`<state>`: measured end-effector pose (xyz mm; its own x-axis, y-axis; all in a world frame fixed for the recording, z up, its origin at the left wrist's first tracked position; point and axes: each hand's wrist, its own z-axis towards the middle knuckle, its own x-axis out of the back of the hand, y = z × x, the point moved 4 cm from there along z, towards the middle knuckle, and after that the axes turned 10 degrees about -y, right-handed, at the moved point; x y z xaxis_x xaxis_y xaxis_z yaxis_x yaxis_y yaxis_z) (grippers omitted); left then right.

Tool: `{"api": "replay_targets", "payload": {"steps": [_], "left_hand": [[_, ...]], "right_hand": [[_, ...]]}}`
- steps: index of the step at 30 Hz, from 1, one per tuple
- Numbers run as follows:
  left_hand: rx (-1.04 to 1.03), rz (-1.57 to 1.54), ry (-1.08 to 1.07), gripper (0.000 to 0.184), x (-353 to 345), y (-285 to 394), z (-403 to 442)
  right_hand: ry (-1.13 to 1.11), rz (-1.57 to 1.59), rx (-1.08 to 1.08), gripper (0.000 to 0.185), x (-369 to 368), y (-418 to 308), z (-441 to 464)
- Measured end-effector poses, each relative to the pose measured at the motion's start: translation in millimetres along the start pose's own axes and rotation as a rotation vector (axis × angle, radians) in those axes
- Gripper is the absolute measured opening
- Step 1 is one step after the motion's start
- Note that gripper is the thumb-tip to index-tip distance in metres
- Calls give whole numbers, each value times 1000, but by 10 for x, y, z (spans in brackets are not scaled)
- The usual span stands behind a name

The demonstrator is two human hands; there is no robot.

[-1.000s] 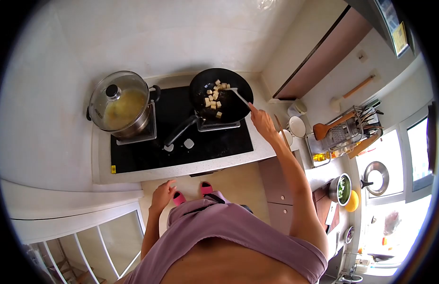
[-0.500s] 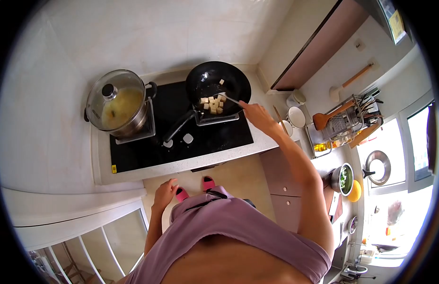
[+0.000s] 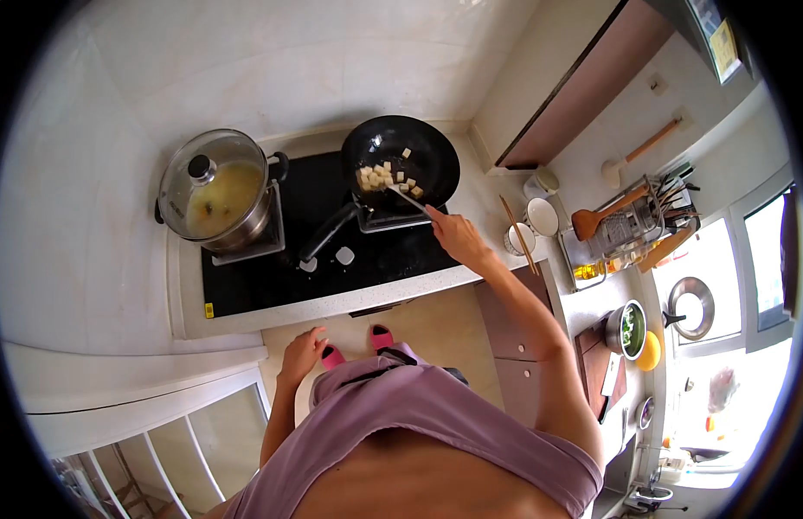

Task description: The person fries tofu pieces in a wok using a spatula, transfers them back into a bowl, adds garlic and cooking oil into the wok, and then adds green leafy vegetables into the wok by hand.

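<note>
My right hand (image 3: 458,236) is closed round the handle of a spatula (image 3: 410,200), whose tip is in the black wok (image 3: 436,151). Pale cubes that look like tofu (image 3: 375,176) lie in the wok, most bunched by the spatula's tip and to its left. One cube sits apart, higher on the wok's far side. The wok's long handle (image 3: 328,233) points toward my left side, with no hand on it. My left hand (image 3: 304,353) hangs in front of the stove, empty, its fingers loosely bent and apart.
A lidded pot (image 3: 228,208) with yellowish liquid stands left on the black cooktop (image 3: 384,268). To the right are chopsticks (image 3: 517,235) across a bowl (image 3: 514,245), a utensil rack (image 3: 626,225), a metal bowl of chopped greens (image 3: 626,329) and a knife (image 3: 610,381) on a board.
My right hand has moved left and toward me with the spatula. The cubes have shifted left and spread out in the wok. My left hand stays where it was.
</note>
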<state>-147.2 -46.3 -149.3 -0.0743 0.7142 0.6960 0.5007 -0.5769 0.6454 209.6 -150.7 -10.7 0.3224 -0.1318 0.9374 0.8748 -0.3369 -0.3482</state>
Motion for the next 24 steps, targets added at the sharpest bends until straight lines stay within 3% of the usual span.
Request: {"api": "replay_targets", "payload": {"steps": [2,5,10,15,19,24], "left_hand": [[36,26,-14,30,19,11,-53],[43,-6,10,31,0,-59,-140],[56,-62,22,31,-106,-193,-222],[73,-76,38,29,-150,-235,-226],[100,-90,28,33,-130,-179,-224],[96,-68,41,33,-125,-133,-202]], "right_hand": [[138,-1,-6,33,-64,74,176],[159,-49,-90,33,72,107,359],[186,-149,-23,38,149,151,723],[-86,-361,14,47,167,6,580],[-86,-547,13,45,459,176,162],[-157,-487,-61,40,899,249,-249]]}}
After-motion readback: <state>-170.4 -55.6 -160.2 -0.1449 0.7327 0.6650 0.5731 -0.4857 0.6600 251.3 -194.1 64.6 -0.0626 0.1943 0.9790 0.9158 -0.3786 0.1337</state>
